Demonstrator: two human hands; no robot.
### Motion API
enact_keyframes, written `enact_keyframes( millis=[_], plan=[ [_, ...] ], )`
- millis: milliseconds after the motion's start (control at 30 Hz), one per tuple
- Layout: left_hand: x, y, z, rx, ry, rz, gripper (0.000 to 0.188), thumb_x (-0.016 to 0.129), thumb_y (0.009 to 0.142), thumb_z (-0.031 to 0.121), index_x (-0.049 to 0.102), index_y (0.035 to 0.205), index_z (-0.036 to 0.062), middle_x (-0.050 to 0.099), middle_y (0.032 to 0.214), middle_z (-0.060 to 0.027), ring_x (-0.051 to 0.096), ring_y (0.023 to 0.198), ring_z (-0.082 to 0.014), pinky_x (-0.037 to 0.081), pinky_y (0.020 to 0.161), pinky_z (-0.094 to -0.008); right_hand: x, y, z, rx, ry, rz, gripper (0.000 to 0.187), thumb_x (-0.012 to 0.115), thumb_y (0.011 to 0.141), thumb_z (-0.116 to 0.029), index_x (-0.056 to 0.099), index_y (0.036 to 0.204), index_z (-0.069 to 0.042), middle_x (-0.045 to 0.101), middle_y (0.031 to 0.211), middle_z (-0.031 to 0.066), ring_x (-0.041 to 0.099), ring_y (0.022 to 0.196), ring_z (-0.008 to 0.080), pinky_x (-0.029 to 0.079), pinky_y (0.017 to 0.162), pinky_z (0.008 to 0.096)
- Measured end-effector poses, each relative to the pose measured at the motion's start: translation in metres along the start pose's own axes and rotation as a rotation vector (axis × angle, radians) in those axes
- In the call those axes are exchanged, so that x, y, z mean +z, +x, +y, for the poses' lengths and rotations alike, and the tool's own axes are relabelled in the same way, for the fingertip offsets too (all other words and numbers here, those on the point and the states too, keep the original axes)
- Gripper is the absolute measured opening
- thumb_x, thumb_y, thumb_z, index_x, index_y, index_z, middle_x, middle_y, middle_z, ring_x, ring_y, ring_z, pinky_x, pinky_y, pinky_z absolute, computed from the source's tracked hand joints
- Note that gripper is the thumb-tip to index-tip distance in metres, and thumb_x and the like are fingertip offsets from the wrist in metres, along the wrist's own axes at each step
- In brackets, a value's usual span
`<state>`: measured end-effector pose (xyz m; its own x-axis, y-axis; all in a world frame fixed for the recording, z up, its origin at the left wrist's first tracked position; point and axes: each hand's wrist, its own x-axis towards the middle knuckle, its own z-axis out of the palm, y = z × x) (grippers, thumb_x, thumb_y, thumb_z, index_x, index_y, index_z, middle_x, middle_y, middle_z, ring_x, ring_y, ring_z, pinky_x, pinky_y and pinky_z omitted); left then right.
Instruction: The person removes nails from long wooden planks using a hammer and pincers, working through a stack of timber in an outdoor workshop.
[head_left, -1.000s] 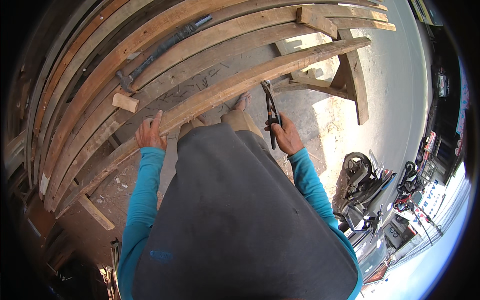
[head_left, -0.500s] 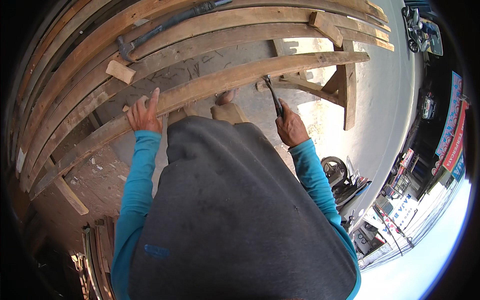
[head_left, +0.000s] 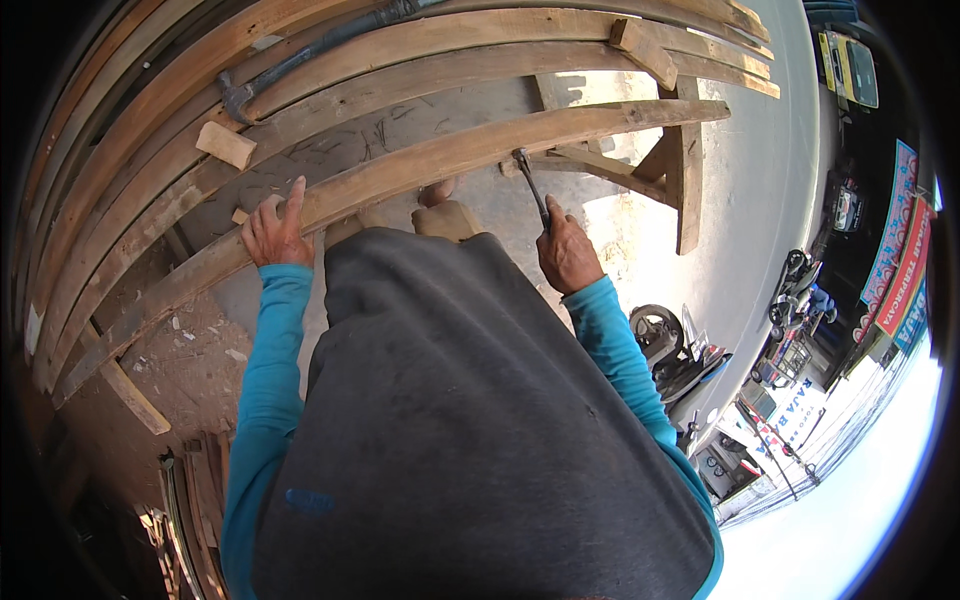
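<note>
A long wooden beam (head_left: 420,157) runs across in front of me, bent by the lens, from lower left to upper right. Toward its left part my left hand (head_left: 277,232) grips it, fingers curled over the wood and one digit stretched out along the top. My right hand (head_left: 568,252) is closed around the dark handles of pincers (head_left: 531,182). Their metal head is just below the beam's near edge, right of its middle; whether it touches the wood I cannot tell.
Beyond lie several parallel beams (head_left: 400,92) with a claw hammer (head_left: 300,67) and small wood blocks (head_left: 226,145) (head_left: 643,53) on them. A wooden trestle (head_left: 688,170) stands at right. A parked motorcycle (head_left: 665,345) is beside my right arm. Scrap wood (head_left: 195,495) stands at lower left.
My right hand and the pincers have shifted slightly left. The left hand keeps its hold on the beam. On the road, a motorcycle has moved downward and a yellow vehicle shows at upper right.
</note>
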<state>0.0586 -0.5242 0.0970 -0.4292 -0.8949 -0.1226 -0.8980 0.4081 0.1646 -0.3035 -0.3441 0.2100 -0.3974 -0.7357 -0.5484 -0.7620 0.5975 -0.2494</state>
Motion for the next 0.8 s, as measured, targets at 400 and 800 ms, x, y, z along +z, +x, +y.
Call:
enact_keyframes(
  millis=[400, 800],
  plan=[
    [-0.002, -0.003, 0.004, -0.034, 0.025, 0.022, 0.098, 0.085, 0.061, 0.003, 0.048, 0.145, 0.0378, 0.053, 0.122, -0.0089, 0.051, 0.120, -0.0340, 0.034, 0.108, -0.0520, -0.004, -0.003, -0.005, 0.039, 0.023, -0.070, 0.054, 0.048, 0.096, -0.013, 0.037, 0.146, 0.003, 0.060, 0.101, 0.0358, 0.061, 0.095, 0.0497, 0.048, 0.085, 0.0523],
    [-0.010, 0.005, 0.011, -0.077, 0.039, -0.099, 0.099, 0.088, 0.061, 0.007, 0.046, 0.147, 0.0314, 0.049, 0.121, -0.0128, 0.048, 0.120, -0.0364, 0.033, 0.110, -0.0526, -0.020, 0.038, 0.063, -0.146, 0.274, -0.228, 0.020, 0.052, 0.098, -0.017, 0.047, 0.106, 0.001, 0.062, 0.081, 0.0307, 0.062, 0.085, 0.0512, 0.047, 0.073, 0.0570]
  ],
)
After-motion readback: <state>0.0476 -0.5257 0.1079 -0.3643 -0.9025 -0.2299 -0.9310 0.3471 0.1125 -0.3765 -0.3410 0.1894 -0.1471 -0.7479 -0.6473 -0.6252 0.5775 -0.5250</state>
